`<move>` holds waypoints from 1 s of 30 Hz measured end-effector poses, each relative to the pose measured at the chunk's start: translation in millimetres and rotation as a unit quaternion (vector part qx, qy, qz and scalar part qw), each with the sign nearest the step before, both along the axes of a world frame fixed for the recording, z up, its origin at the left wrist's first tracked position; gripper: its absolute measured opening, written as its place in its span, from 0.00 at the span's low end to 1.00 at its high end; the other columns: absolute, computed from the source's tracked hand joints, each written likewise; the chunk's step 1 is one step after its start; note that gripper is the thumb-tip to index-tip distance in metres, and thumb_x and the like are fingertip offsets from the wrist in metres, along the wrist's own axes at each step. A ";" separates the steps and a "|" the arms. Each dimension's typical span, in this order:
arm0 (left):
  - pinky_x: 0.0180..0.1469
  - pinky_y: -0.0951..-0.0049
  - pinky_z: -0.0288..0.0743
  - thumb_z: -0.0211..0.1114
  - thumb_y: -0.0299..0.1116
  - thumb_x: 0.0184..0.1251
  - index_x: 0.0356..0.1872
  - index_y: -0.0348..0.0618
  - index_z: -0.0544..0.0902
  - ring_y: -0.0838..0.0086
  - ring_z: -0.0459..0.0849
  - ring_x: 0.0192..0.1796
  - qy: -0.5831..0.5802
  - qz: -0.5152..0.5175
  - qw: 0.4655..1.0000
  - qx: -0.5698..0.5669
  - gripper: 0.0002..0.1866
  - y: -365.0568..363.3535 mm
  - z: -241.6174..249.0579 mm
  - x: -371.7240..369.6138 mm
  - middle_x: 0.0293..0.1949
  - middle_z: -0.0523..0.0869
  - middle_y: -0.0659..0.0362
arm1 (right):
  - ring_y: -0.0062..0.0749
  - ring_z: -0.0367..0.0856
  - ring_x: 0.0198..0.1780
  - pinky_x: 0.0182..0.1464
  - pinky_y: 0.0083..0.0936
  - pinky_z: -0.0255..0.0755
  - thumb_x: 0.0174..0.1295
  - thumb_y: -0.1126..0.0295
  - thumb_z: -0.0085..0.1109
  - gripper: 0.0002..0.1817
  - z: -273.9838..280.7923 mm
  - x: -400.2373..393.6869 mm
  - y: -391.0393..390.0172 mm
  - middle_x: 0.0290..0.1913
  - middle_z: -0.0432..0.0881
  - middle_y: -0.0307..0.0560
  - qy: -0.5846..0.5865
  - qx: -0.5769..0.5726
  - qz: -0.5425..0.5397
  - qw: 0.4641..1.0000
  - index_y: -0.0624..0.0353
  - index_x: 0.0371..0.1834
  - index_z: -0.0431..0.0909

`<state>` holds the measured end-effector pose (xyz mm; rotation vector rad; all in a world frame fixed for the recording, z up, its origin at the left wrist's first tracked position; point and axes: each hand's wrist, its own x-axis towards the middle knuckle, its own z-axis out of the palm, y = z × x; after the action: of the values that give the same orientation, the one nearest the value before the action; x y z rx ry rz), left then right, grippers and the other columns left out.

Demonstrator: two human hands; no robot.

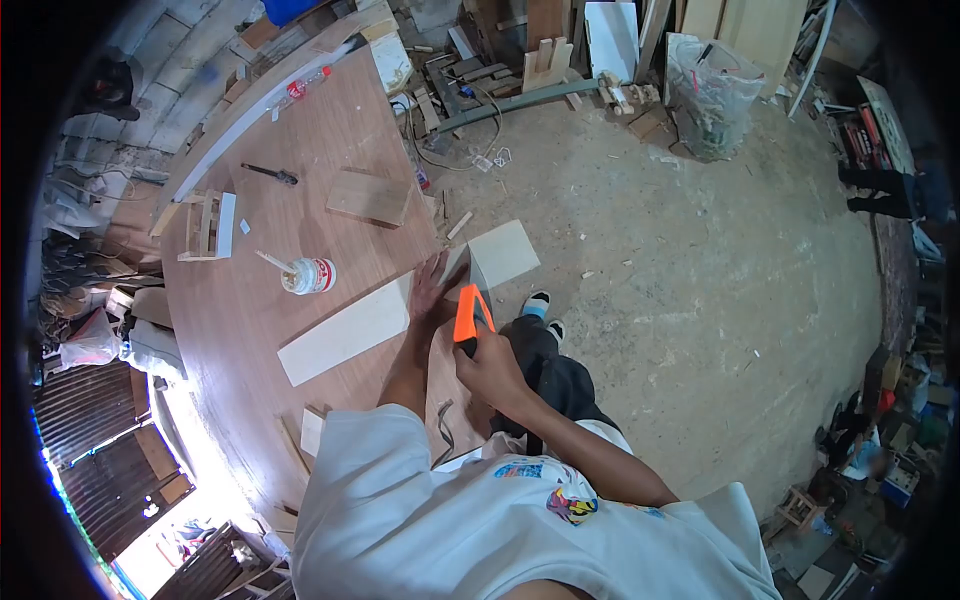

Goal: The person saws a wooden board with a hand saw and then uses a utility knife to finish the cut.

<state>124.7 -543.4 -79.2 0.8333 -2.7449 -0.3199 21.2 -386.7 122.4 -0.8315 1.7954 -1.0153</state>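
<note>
A long pale board (pixel 345 332) lies across the edge of the wooden table (pixel 240 330), and its far end sticks out over the floor. My left hand (pixel 432 288) lies flat on the board near the table edge, fingers stretched forward. In my right hand (pixel 488 365) is the orange and black handle of a handsaw (pixel 468 312). The saw's blade points away from me and meets the board just right of my left hand. How deep the blade sits in the board cannot be made out.
On the table are an open white jar (pixel 308 276), a wood block (pixel 368 197), a dark tool (pixel 270 174), a small wooden frame (pixel 205 226) and a bottle (pixel 308 82). A plastic bag of scraps (pixel 712 100) stands on the floor. A person's dark-clothed legs (pixel 880 190) show far right.
</note>
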 end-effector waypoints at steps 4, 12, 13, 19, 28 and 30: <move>0.73 0.48 0.60 0.80 0.53 0.37 0.61 0.69 0.82 0.55 0.67 0.73 -0.003 0.008 1.000 0.011 0.40 1.5 5.1 3.0 0.72 0.70 0.54 | 0.47 0.85 0.28 0.33 0.38 0.73 0.59 0.71 0.58 0.12 18.9 -45.9 14.6 0.25 0.80 0.63 -0.057 0.043 0.014 0.997 0.69 0.42 0.77; 0.75 0.49 0.57 0.80 0.57 0.35 0.65 0.72 0.78 0.56 0.64 0.75 -0.038 -0.005 0.999 0.025 0.45 6.2 1.9 6.8 0.74 0.65 0.55 | 0.36 0.84 0.28 0.33 0.36 0.73 0.61 0.71 0.58 0.11 65.9 -45.9 56.1 0.24 0.80 0.59 -0.079 -0.018 0.006 0.997 0.70 0.39 0.77; 0.75 0.49 0.57 0.80 0.57 0.35 0.65 0.72 0.78 0.56 0.64 0.75 -0.041 -0.005 0.999 0.027 0.45 7.2 1.4 7.7 0.74 0.65 0.55 | 0.36 0.85 0.28 0.34 0.37 0.74 0.61 0.71 0.57 0.11 49.5 -43.3 57.4 0.24 0.81 0.59 -0.055 -0.043 -0.007 0.998 0.71 0.39 0.77; 0.76 0.49 0.56 0.77 0.60 0.39 0.67 0.71 0.76 0.57 0.62 0.76 -0.089 0.003 0.995 0.051 0.45 4.1 3.1 8.2 0.75 0.63 0.55 | 0.27 0.76 0.27 0.32 0.32 0.71 0.66 0.68 0.57 0.11 -18.3 -46.9 -2.3 0.24 0.78 0.52 -0.069 0.037 0.011 0.997 0.69 0.38 0.77; 0.76 0.49 0.55 0.78 0.59 0.39 0.68 0.71 0.76 0.58 0.62 0.76 -0.067 -0.008 0.997 0.033 0.45 3.6 6.5 5.3 0.75 0.64 0.54 | 0.29 0.78 0.30 0.38 0.33 0.73 0.65 0.72 0.57 0.09 48.4 -45.7 51.6 0.27 0.80 0.55 -0.084 -0.011 0.003 0.996 0.68 0.40 0.78; 0.76 0.51 0.56 0.78 0.58 0.39 0.68 0.71 0.76 0.58 0.63 0.75 -0.043 -0.017 0.999 0.024 0.45 4.5 7.7 6.7 0.75 0.65 0.54 | 0.32 0.81 0.31 0.38 0.34 0.74 0.65 0.71 0.57 0.09 -5.1 -43.9 40.9 0.28 0.81 0.57 -0.025 -0.051 0.014 0.998 0.69 0.40 0.78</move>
<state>131.4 -538.8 -71.5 0.8322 -2.8449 -0.3665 -22.7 -345.8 117.3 -0.8829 1.6961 -1.1074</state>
